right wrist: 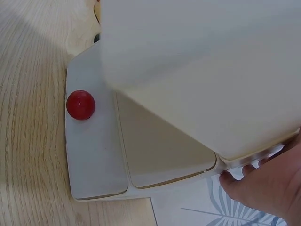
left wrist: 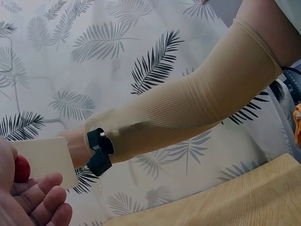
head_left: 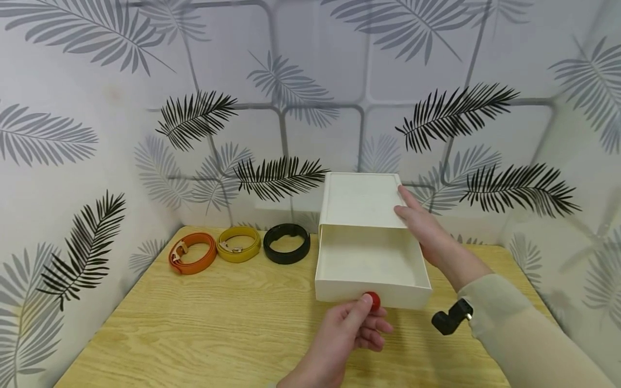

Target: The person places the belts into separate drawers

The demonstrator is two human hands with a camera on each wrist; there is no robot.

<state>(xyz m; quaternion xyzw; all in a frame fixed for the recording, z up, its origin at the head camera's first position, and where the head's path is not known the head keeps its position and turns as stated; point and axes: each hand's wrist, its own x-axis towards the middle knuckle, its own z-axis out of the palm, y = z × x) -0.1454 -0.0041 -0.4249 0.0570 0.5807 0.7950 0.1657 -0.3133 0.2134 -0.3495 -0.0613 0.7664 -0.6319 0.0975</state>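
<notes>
A white box (head_left: 364, 199) stands at the back right of the table, its white drawer (head_left: 373, 293) pulled out toward me and showing a bare inside. My left hand (head_left: 342, 334) pinches the round red knob (head_left: 372, 300) on the drawer front between thumb and index finger, the other fingers loosely bent below. The knob (left wrist: 21, 168) shows beside the thumb in the left wrist view. My right hand (head_left: 427, 231) rests against the box's right side, two fingertips at its top edge. In the right wrist view, its fingers (right wrist: 230, 181) lie along the white side.
Three coiled belts lie left of the box: an orange belt (head_left: 193, 253), a yellow belt (head_left: 239, 244) and a black belt (head_left: 287, 243). The wooden table (head_left: 208, 318) meets a leaf-patterned wall (head_left: 320, 81). A black device (head_left: 451, 317) is strapped at the right wrist.
</notes>
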